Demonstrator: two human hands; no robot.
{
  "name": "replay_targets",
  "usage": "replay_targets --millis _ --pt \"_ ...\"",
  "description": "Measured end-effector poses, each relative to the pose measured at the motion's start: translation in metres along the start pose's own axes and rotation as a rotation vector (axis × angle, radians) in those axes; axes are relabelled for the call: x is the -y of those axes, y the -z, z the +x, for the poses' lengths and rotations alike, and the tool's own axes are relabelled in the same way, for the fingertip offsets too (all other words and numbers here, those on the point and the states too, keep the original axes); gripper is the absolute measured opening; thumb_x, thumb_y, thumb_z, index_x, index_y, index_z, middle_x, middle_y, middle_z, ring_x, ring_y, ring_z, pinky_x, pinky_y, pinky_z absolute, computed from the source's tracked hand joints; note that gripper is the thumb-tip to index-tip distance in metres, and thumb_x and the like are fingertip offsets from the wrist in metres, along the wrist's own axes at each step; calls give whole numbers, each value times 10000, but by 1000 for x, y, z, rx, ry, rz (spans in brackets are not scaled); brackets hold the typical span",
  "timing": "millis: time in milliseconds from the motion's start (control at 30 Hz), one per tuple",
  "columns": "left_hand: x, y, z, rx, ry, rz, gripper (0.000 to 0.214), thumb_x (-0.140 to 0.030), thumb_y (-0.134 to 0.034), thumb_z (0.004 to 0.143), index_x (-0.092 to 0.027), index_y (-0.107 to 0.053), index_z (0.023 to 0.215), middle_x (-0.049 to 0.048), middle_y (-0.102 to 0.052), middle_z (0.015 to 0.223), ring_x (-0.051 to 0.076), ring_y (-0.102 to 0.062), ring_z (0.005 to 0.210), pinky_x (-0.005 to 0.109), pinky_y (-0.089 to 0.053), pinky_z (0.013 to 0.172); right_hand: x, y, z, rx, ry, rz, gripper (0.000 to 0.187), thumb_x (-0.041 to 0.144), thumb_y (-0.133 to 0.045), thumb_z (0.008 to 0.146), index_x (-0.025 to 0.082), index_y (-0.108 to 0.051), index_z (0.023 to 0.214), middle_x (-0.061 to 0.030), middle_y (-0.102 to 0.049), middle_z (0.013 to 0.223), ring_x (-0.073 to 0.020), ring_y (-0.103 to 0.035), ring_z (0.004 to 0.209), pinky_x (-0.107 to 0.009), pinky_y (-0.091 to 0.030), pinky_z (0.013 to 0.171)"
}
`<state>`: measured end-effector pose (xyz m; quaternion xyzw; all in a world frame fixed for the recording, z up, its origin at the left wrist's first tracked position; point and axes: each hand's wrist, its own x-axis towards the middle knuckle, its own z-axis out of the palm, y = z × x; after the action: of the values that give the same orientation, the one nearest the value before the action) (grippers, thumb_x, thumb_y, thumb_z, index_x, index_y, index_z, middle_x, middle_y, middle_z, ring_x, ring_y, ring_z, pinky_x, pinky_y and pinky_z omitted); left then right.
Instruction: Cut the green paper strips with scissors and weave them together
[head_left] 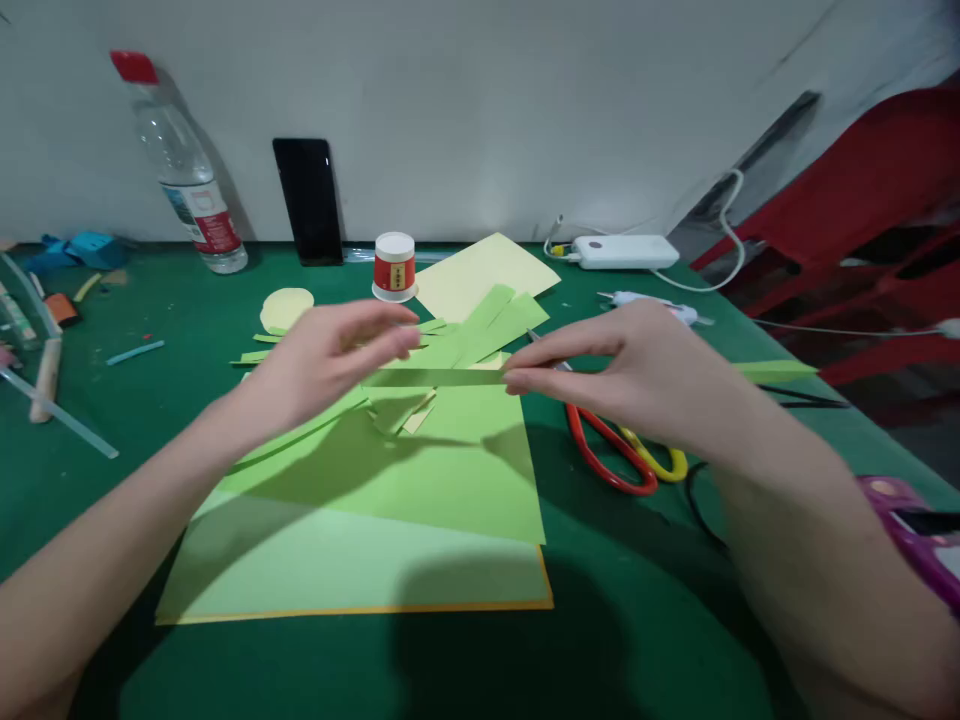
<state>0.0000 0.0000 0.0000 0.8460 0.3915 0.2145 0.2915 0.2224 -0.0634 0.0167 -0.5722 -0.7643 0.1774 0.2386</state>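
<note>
My right hand (611,355) pinches a long green paper strip (450,377) between thumb and fingertips. The strip runs level to the left of the pinch, and a green paper end (776,371) shows beyond the right wrist. My left hand (341,355) hovers by the strip's left part, thumb and fingers stretched out with a gap between them. Below lie a light green sheet (450,480) and a paler sheet (337,570) with an orange edge. Cut green pieces (499,325) are heaped behind the strip. Scissors (611,460) with red and yellow handles lie partly under my right hand.
At the back stand a water bottle (191,190), a black phone (309,200) and a red-and-white paper cup (394,268). A cream sheet (487,275), a white power strip (626,251) and a glue gun (660,306) are to their right. Red chairs (847,200) stand beyond the table's right edge.
</note>
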Motion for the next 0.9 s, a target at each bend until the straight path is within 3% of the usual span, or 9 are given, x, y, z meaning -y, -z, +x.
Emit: replay_targets --millis 167,267,467,633,833,900 --pt "-18 -15 -10 118 -113 143 204 -232 -499 833 -149 -676 773 -1 -683 657 103 -594 559 198 -396 523 2 -18 5 40 37 96 161 202 -592 744 166 -702 856 -21 -718 874 -164 -653 780 -246 -519 693" --pt "-22 -20 -14 107 -147 152 196 -187 -495 828 -152 -675 759 -11 -673 626 88 -574 521 195 -372 500 7 -26 5 11 79 187 136 168 -559 755 178 -682 811 -15 -713 856 -162 -647 792 -268 -519 740" --pt "-27 -21 -18 95 -165 151 202 -199 -493 832 -165 -664 731 -18 -666 603 82 -556 484 195 -361 482 16 -31 1 19 80 218 131 98 -531 725 170 -632 682 -7 -691 726 -123 -620 673 -227 -513 677" --pt "-30 -2 -18 74 -113 128 228 -254 -502 816 -187 -675 683 -19 -684 616 104 -589 520 191 -389 489 6 -19 1 7 39 191 105 149 -531 737 175 -604 667 3 -663 684 -113 -604 626 -211 -492 604" --pt "-23 34 -19 50 33 206 260 -387 -544 770 -220 -710 660 -40 -598 475 51 -295 286 209 -195 297 -8 0 4 12 -20 127 93 195 -560 729 169 -598 649 -5 -642 647 -110 -571 589 -207 -445 542" --pt "-18 41 -19 106 45 282 281 -440 -544 769 -228 -716 702 -31 -622 529 58 -338 306 203 -212 305 -7 1 5 50 -27 115 92 183 -548 735 171 -597 658 -5 -642 656 -112 -570 601 -210 -440 552"
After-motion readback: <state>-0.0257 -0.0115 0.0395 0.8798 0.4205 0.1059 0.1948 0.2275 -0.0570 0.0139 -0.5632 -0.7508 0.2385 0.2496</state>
